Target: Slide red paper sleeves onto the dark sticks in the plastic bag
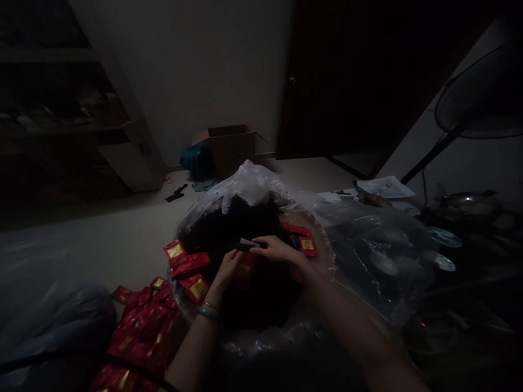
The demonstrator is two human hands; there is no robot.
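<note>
Clock directions were taken from the middle of the plastic-lined round container (322, 234), with twelve straight ahead of the person. The grey-faced dark piece (249, 243) lay near the centre, above loose black material (249, 218). The right hand (278, 249) was clamped on it, thumb and fingers together at its near end. The left hand (226, 270) was just beside it at seven o'clock; whether its fingers were closed on the piece or on the dim red packet (244, 270) below could not be told in the poor light.

The piece was judged light and fairly stiff, best pinched by its flat sides. The packet was judged light, soft and slick-faced, liable to crumple, and best taken by its edges. The black material appeared dry and crumbly, likely to scatter if knocked.

Gold-labelled red packets (196, 287) lay on the rim at eight to nine o'clock, close to the left wrist, and another gold-labelled packet (308, 245) at three. A heap of red packets (143, 321) was at eight, outside the container. The gathered clear liner (251, 179) rose at twelve and was noted as an obstruction there; a loose plastic sheet (379, 261) spread at three. Beyond were a cardboard box (233, 149) at twelve and a fan (478, 98) at two.
</note>
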